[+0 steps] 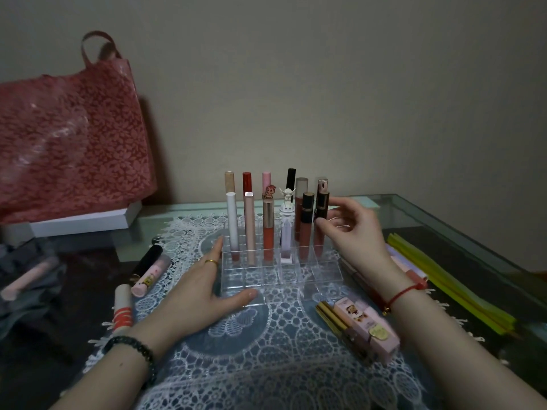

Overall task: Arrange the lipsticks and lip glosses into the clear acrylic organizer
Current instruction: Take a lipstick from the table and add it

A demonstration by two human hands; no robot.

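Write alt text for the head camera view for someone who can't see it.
A person's right hand pinches a black-capped gloss standing in a clear acrylic organizer holding about a dozen tubes, while the left hand rests against its left side. More lipsticks lie loose on the lace mat.

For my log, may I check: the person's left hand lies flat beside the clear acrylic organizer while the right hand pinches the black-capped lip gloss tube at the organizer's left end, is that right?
Not quite: the head view shows the right hand pinching the black-capped lip gloss tube at the right end of the clear acrylic organizer. The left hand does lie flat beside it.
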